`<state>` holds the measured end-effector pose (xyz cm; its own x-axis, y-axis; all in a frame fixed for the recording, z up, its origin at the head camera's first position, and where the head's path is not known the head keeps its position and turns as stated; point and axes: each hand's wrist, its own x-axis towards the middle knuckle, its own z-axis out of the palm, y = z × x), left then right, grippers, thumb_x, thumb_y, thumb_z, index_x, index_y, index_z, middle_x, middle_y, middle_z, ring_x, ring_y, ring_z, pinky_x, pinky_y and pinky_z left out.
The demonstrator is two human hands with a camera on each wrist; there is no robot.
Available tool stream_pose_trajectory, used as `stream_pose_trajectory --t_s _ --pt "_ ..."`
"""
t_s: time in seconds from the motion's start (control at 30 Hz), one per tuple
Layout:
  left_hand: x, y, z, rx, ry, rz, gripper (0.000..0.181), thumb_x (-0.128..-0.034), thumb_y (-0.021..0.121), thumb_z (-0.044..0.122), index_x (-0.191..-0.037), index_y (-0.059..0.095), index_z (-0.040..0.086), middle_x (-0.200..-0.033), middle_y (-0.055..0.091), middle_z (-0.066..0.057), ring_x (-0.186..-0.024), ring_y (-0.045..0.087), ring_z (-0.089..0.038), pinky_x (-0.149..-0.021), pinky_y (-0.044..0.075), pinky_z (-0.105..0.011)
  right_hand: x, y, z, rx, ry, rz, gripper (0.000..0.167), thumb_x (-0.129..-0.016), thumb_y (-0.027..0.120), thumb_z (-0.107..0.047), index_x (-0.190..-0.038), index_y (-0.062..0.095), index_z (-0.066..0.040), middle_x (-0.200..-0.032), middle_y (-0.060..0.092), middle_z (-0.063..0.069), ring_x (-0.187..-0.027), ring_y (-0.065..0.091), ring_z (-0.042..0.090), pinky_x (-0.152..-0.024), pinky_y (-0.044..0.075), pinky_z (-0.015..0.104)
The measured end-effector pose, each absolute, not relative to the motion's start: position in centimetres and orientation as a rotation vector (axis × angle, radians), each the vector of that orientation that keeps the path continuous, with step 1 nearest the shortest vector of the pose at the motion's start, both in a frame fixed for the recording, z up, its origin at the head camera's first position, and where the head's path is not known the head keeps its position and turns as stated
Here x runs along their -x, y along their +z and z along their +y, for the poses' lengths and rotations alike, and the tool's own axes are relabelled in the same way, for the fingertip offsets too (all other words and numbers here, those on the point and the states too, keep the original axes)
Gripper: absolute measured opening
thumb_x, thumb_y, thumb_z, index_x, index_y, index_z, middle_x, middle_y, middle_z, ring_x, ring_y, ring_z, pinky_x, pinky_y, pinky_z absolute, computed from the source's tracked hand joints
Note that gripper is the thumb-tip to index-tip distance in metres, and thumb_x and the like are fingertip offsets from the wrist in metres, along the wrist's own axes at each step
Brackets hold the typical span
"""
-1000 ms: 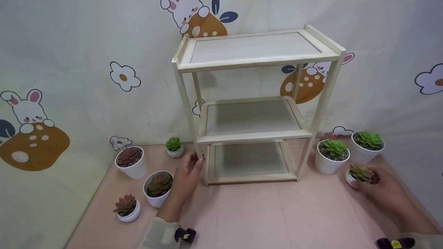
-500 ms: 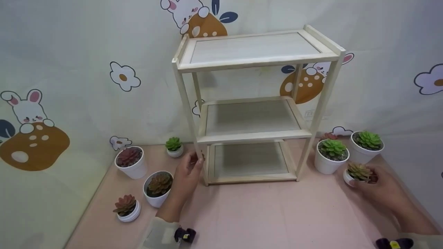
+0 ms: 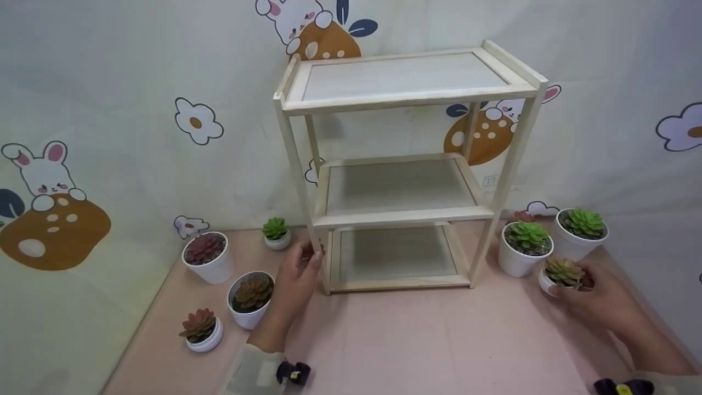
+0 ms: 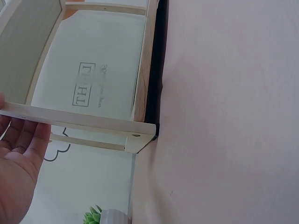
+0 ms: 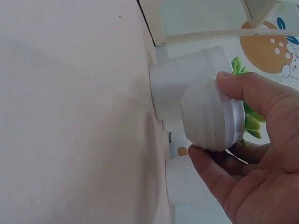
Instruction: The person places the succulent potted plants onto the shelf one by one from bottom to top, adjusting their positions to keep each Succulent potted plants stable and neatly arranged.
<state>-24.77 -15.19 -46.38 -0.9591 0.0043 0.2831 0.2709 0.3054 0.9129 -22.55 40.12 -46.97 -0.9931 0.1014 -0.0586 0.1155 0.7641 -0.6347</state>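
A three-tier wooden shelf [image 3: 403,216] stands against the wall. My left hand [image 3: 296,285] grips its left front post [image 4: 84,119] low down, with fingers behind the wood in the left wrist view. In my right hand [image 3: 609,302], a small potted succulent [image 3: 562,274] with yellow-green, reddish-tipped leaves is pinched between thumb and fingers. Its white ribbed pot [image 5: 205,116] is off the tabletop in the right wrist view, tilted. Just behind it is a larger white pot with a bright green succulent [image 3: 526,249].
Another green succulent [image 3: 581,236] stands at the far right, with a reddish one [image 3: 521,216] partly hidden. Left of the shelf are a dark red succulent [image 3: 205,258], a brown one [image 3: 251,299], a small reddish one [image 3: 202,329] and a small green one [image 3: 276,233]. Pink cloth [image 3: 428,340] covers the table.
My right hand has shifted slightly left with the small potted succulent, closer to the larger green one. The left hand stays on the shelf post.
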Motion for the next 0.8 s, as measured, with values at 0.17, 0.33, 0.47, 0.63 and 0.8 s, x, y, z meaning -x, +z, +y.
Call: stream_pose_trajectory --t_s 0.17,0.33,0.47,0.63,0.8 --pt "24.7 -46.5 -15.2 0.233 -1.712 -2.353 0.039 -0.1084 0.057 0.027 -0.140 0.056 0.005 -0.133 0.065 -0.013 -0.132 0.059 -0.026 -0.117 0.047 -0.050 22.5 -46.9 39.9 -0.113 -1.065 2.966 0.089 -0.089 0.083 -0.040 -0.145 0.040 0.014 -0.133 0.053 0.039 -0.115 0.057 0.046 -0.089 0.054 0.042" --pt "24.8 -46.5 -15.2 0.258 -1.703 -2.350 0.037 -0.1085 0.057 0.024 -0.139 0.055 0.004 -0.132 0.064 -0.015 -0.129 0.060 -0.025 -0.118 0.045 -0.049 22.4 -46.8 39.6 -0.065 -1.072 2.977 0.083 -0.089 0.083 -0.036 -0.141 0.043 0.015 -0.129 0.058 0.036 -0.110 0.059 0.034 -0.075 0.045 0.014" --pt "24.8 -46.5 -15.3 0.250 -1.697 -2.353 0.033 -0.1087 0.056 0.023 -0.138 0.057 0.006 -0.133 0.064 -0.016 -0.129 0.060 -0.024 -0.118 0.046 -0.048 22.4 -46.4 39.3 -0.076 -1.068 2.951 0.086 -0.090 0.082 -0.038 -0.143 0.042 0.015 -0.129 0.058 0.035 -0.113 0.058 0.039 -0.074 0.046 0.015" --pt "24.9 -46.5 -15.2 0.220 -1.702 -2.367 0.033 -0.1091 0.055 0.026 -0.137 0.057 0.010 -0.133 0.064 -0.010 -0.131 0.060 -0.022 -0.118 0.046 -0.047 22.2 -46.1 38.7 -0.036 -1.092 2.947 0.082 -0.090 0.083 -0.036 -0.142 0.044 0.014 -0.127 0.060 0.032 -0.106 0.060 0.024 -0.073 0.048 0.014" --pt "24.8 -46.4 -15.2 0.208 -1.708 -2.370 0.032 -0.1091 0.055 0.026 -0.137 0.057 0.010 -0.134 0.064 -0.011 -0.132 0.059 -0.023 -0.118 0.046 -0.048 21.9 -45.9 38.2 -0.014 -1.107 2.956 0.080 -0.089 0.083 -0.037 -0.142 0.046 0.011 -0.129 0.061 0.031 -0.103 0.057 0.013 -0.075 0.048 0.012"
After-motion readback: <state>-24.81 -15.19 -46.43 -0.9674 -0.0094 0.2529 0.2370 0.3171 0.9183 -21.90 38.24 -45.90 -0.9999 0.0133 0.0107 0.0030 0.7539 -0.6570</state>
